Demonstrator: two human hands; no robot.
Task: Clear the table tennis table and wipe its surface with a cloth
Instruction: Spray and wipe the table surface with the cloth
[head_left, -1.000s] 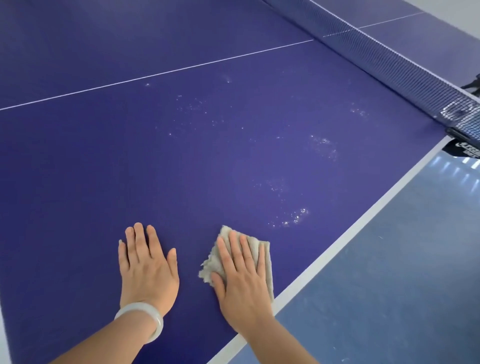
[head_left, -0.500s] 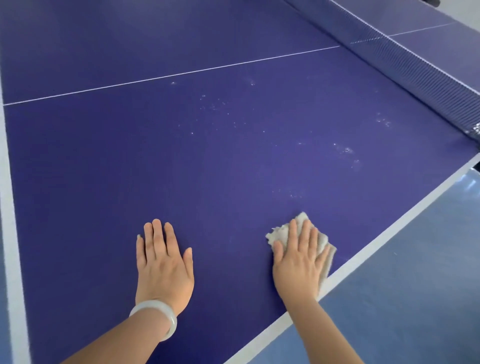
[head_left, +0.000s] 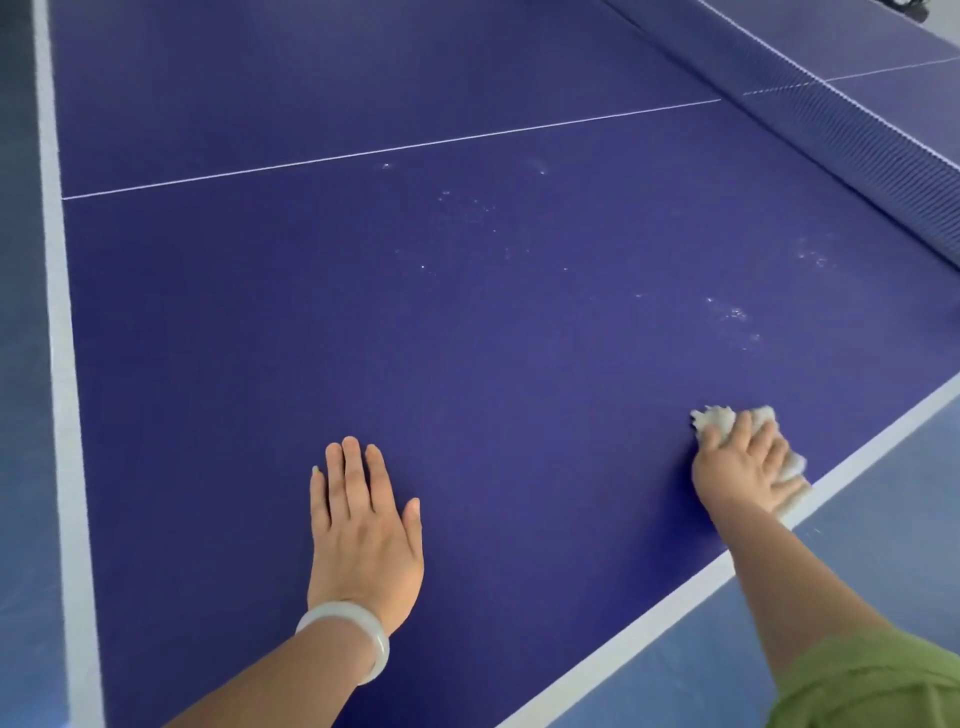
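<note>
Most cloth (head_left: 716, 419) under right hand (head_left: 744, 479)

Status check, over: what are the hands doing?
Left hand flat on table. Right hand pressing cloth near side line. Pale specks ahead of cloth.

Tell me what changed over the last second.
The right hand slid the cloth rightward, away from the left hand, up to the white edge line. The left hand stayed flat on the table; the wet specks ahead remain unwiped.
</note>
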